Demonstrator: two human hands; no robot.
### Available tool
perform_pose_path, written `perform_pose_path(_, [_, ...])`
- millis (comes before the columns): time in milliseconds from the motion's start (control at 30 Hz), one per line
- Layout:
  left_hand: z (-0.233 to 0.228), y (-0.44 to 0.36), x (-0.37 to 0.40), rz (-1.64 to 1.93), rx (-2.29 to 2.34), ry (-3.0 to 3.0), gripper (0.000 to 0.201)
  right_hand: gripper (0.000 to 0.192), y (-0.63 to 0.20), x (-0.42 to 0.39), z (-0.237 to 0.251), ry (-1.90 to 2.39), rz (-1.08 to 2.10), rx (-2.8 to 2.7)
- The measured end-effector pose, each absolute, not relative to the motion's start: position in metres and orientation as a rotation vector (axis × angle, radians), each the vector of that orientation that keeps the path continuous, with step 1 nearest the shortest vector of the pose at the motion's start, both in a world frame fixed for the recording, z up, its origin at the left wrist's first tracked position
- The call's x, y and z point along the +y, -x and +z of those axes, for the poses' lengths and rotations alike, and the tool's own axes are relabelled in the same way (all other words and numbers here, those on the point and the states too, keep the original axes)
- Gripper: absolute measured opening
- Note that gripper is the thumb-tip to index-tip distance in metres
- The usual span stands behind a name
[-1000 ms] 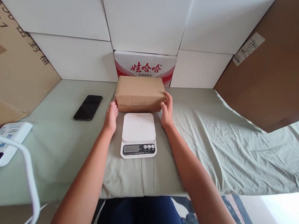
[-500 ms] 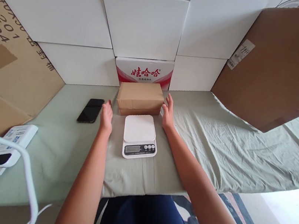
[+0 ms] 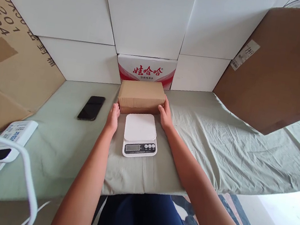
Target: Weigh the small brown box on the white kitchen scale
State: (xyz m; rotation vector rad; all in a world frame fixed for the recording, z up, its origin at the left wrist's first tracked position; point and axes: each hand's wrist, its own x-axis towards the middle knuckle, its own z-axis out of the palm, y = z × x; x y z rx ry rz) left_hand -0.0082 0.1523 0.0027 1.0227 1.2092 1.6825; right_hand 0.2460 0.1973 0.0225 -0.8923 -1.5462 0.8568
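Both hands are pressing on a brown cardboard box [image 3: 141,95] from opposite ends. Left hand [image 3: 114,115] is sitting at the box's lower left corner, fingers curled against the side. Right hand [image 3: 164,115] is cupping the right end, thumb lying on the front edge. The box is being clasped between the two, each hand partly open around its end; can't tell if it is lifted or resting. Box is lying flat on the pale green cloth [image 3: 218,145] covering the bench, just behind a white kitchen scale [image 3: 139,133], in front of a red-and-white printed carton [image 3: 146,68]. Scale platform is sitting bare, display facing the person. Black phone [image 3: 91,107] is lying left of the box, well apart from it. White device with a cable [image 3: 7,142] is sitting at far left. White boxes [image 3: 145,21] are standing stacked behind.
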Motion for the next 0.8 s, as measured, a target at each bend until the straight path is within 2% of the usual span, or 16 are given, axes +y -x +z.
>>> perform_pose_path(233, [0.020,-0.002,0.117,1.808,1.111,-1.146,0.093,0.092,-0.244,0.188,0.025,0.756,0.712,-1.495])
perform_pose_path(400, [0.014,-0.011,0.064,1.866,1.104,-1.185,0.090,0.095,-0.259,0.142,0.016,0.726,0.744,-1.508])
perform_pose_path(600, [0.001,-0.014,0.016,1.836,1.161,-1.207,0.087,0.085,-0.284,0.084,0.003,0.787,0.744,-1.554])
perform_pose_path(800, [0.000,-0.013,0.004,1.849,1.280,-1.187,0.088,0.079,-0.282,0.076,0.013,0.779,0.724,-1.600])
